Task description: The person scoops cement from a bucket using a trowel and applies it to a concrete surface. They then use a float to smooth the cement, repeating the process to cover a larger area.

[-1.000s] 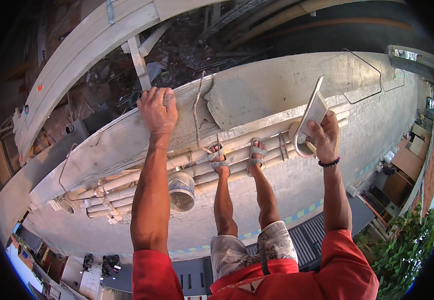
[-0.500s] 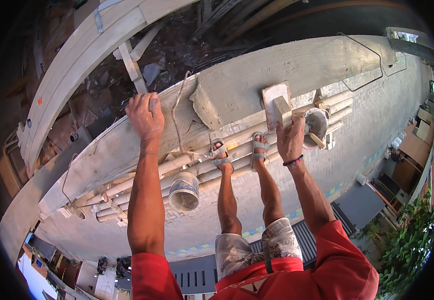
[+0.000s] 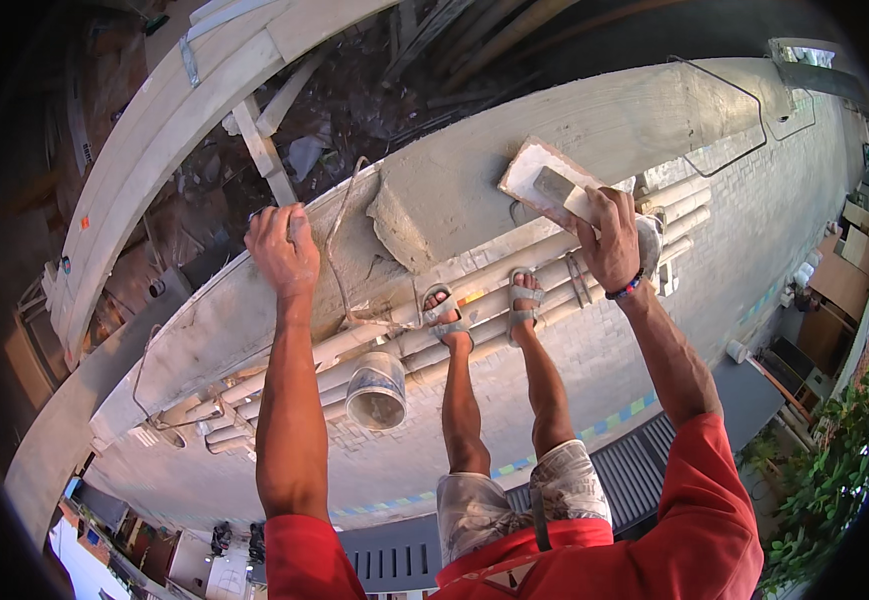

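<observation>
My right hand (image 3: pixel 609 240) grips the wooden handle of a white plastering float (image 3: pixel 526 170), which lies flat against the grey concrete ledge (image 3: pixel 644 115). My left hand (image 3: pixel 282 248) holds the far edge of the same ledge, fingers curled over it, beside a bent wire. A thick lump of wet mortar (image 3: pixel 409 225) sits on the ledge between my hands. Below, my sandalled feet (image 3: pixel 484 305) stand on horizontal scaffold pipes (image 3: pixel 564 260). A mortar bucket (image 3: pixel 376 392) rests by the pipes under my left forearm.
A wire loop (image 3: pixel 729 95) sticks out of the ledge at the right. A pale timber beam (image 3: pixel 144 165) and rubble lie beyond the ledge. Far below are a paved street (image 3: pixel 654 350), a dark roof (image 3: pixel 644 460) and green plants (image 3: pixel 824 470).
My right hand has carried the float leftward from the ledge's right end and laid it flat on the concrete. My left hand has stayed on the ledge's edge.
</observation>
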Demonstrator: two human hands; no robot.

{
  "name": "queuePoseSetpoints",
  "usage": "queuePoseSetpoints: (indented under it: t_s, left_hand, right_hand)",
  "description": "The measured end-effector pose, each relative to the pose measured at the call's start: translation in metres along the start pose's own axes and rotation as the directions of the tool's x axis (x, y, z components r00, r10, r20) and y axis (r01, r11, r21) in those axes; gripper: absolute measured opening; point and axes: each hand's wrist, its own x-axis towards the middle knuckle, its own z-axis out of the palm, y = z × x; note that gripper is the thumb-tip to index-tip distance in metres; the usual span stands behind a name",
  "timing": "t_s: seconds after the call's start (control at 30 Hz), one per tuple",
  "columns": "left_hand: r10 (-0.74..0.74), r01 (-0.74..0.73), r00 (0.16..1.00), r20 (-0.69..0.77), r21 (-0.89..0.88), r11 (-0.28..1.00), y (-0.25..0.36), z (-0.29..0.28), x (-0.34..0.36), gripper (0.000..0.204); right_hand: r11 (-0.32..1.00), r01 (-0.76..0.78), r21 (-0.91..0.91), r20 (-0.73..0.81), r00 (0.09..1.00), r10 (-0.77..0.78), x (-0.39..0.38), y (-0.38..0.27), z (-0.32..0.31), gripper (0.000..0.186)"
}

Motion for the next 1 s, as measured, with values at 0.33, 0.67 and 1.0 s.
queuePoseSetpoints:
  t_s: [0.33,0.67,1.0]
  left_hand:
    - [0.012,-0.012,1.0,-0.008,0.024,1.0,-0.005,0.001,-0.002,0.023]
    - [0.03,-0.03,0.999,-0.011,0.006,1.0,-0.003,0.002,0.0,0.026]
    - [0.029,-0.028,0.999,0.015,-0.019,0.999,-0.014,0.002,-0.002,0.027]
  right_hand:
    - [0.932,-0.36,-0.053,-0.028,0.933,0.359,-0.003,0.033,-0.025,0.042]
    - [0.995,-0.063,0.072,0.024,0.998,0.061,-0.036,-0.039,-0.01,0.041]
    - [0.981,-0.194,-0.032,-0.055,0.98,0.192,0.051,-0.016,0.012,0.04]
